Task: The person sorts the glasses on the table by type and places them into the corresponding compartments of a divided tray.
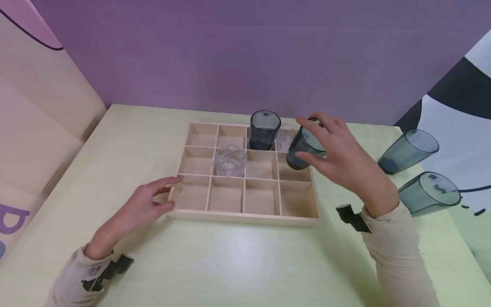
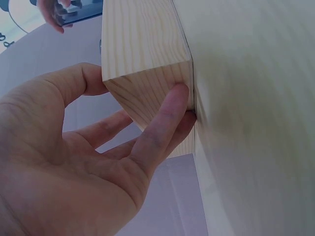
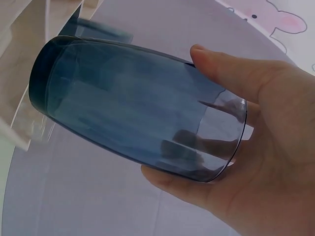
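While the left hand (image 1: 147,204) touches the wooden tray (image 1: 245,218), right hand (image 1: 341,157): I see its thumb and fingers clamped on the sides of the blue-grey glass (image 3: 133,103), near the rim.
Blue-grey glass: tilted above the right-hand column of the wooden tray, base toward the lower left in my head view, rim up toward the palm. I cannot tell whether the base touches a divider.
Left hand: thumb and fingers apart, tips set against the left side of the wooden tray, toward its front corner.
Wooden tray: lies flat on the table (image 1: 238,264); dividers form three rows of four compartments.
Back row: dark glass (image 1: 264,134) upright in the third compartment from the left; clear glass (image 1: 284,138) in the fourth, partly hidden from me by the blue-grey glass.
Middle row: patterned clear tumbler (image 1: 230,162) in the second compartment from the left.
Right of tray: far tinted glass (image 1: 406,151) and near tinted glass (image 1: 429,194), close together; the right forearm partly covers the latter.
Right sleeve (image 1: 399,251): beige, with a black bracket (image 1: 353,219) at the wrist.
Backdrop: purple panel (image 1: 245,64) behind the table.
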`<state>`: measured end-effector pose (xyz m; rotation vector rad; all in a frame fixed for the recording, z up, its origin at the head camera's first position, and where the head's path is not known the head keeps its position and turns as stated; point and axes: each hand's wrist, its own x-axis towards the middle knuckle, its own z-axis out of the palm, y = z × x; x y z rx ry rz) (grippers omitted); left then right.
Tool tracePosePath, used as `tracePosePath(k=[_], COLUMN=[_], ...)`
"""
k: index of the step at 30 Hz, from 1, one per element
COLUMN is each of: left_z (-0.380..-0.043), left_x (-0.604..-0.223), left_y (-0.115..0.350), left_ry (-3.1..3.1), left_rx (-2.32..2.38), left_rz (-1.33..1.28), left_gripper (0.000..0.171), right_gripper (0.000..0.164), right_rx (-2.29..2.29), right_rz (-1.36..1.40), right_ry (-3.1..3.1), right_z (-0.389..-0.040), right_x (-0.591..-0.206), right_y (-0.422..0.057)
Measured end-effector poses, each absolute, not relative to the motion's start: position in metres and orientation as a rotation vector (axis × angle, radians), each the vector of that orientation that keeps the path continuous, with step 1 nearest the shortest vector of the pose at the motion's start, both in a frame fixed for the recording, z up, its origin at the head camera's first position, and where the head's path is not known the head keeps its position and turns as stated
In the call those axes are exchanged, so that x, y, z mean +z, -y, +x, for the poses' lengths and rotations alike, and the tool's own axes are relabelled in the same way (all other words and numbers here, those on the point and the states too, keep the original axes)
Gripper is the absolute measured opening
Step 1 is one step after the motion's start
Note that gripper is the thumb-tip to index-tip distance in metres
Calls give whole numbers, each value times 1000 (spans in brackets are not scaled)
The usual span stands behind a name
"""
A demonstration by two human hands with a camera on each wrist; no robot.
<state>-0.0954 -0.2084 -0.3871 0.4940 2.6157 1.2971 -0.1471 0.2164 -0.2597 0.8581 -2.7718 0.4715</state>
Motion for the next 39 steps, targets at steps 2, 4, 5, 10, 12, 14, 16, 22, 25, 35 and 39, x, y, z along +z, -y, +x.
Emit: tracePosePath(k=[2, 4, 5, 10, 12, 14, 16, 22, 25, 35, 39], left_z=[-95, -95, -95, -95, -95, -94, -93, -94, -94, -94, -94], left_x=[-388, -388, -388, -387, -386, -386, -386, -386, -386, -385, -385], left_y=[208, 208, 208, 209, 209, 209, 208, 207, 207, 206, 207], left_ry=[-2615, -2610, -2609, -2615, -2618, -2614, -2618, -2629, -2629, -2618, -2625], left_rx=[1297, 1302, 1304, 1302, 1303, 1310, 1307, 1295, 1295, 1301, 1288], left_rz=[502, 505, 507, 503, 509, 513, 516, 498, 501, 504, 497], left_gripper=[56, 56, 56, 55, 55, 55, 55, 55, 55, 55, 55], right_gripper=[71, 70, 71, 70, 70, 69, 68, 67, 67, 68, 67], right_rx=[490, 508, 516, 541, 562, 582, 601, 608, 599, 593, 575], right_rz=[869, 881, 886, 884, 891, 896, 899, 929, 961, 1001, 1017], right_ry=[2761, 2750, 2745, 2760, 2753, 2746, 2740, 2708, 2677, 2707, 2727], right_z=[-146, -145, -145, -144, -144, -144, -146, -150, -152, -156, -158], right_x=[-260, -260, -260, -259, -260, -261, -261, -262, -267, -283, -289], right_y=[-212, -208, -205, -195, -192, -190, -187, -178, -173, -159, -156])
